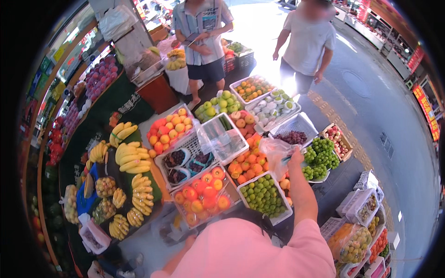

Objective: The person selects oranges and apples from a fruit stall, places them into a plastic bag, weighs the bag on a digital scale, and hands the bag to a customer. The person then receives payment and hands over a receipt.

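Note:
My right hand (pixel 296 157) is stretched out over the fruit stand and grips a clear plastic bag (pixel 274 151). Something small and dark shows at the fingers, too unclear to name. Under and beside the bag lie oranges (pixel 248 165), dark red grapes (pixel 294 137) in a white crate, and bunches of green grapes (pixel 321 153). Closer to my body is a white crate of small green citrus fruits (pixel 263 194). Low down, my left hand (pixel 190 241) is partly hidden by my pink shirt, near some crumpled clear plastic (pixel 170 232); its fingers are not visible.
Bananas (pixel 132 158) lie on the display to the left. Red-and-orange fruits (pixel 201 196) and boxed dark grapes (pixel 175 158) fill nearer crates. Two people (pixel 205 38) (pixel 306 41) stand beyond the stand. Stacked fruit crates (pixel 361 205) line the right, beside the road (pixel 375 100).

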`<state>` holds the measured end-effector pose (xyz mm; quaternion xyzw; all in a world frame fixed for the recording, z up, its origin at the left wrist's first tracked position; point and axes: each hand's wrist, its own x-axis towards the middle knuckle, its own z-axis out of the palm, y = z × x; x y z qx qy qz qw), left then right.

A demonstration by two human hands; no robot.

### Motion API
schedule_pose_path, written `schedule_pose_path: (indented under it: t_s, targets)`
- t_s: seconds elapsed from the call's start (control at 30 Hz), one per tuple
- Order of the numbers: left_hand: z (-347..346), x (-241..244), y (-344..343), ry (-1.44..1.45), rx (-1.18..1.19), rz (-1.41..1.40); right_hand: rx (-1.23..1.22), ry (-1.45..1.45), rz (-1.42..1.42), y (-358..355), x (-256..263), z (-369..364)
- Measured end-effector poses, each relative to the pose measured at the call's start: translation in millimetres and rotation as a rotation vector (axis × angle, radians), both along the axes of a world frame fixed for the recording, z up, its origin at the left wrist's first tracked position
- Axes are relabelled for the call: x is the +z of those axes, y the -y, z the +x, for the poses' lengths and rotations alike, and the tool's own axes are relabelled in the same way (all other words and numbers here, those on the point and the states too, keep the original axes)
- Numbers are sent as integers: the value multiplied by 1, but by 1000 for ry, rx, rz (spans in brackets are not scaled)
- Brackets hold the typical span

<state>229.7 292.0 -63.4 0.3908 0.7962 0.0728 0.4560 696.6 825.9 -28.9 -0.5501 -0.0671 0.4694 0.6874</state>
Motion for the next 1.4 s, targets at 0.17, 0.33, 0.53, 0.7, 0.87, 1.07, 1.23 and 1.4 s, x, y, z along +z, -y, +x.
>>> schedule_pose_path:
  t_s: [0.17,0.33,0.53,0.7,0.87,1.07,1.23,1.4]
  targets:
    - [41,68,-32,98,121,169,-70,63,-47,10,1,3]
    - [57,111,-50,150,152,270,-85,52,-130,23,17,6]
    - [45,89,-48,70,118,191,-57,73,-71,-28,19,27]
    - [41,90,-35,26,104,137,-8,137,80,-100,73,34]
    - [50,92,-25,-27,113,84,30,127,263,-168,147,29]
    - [60,100,-19,-75,137,8,36,214,308,-226,179,25]
    - [61,104,-39,-114,145,-6,19,224,321,-258,197,19]
    - [69,104,-63,-146,131,-19,26,237,283,-277,208,15]
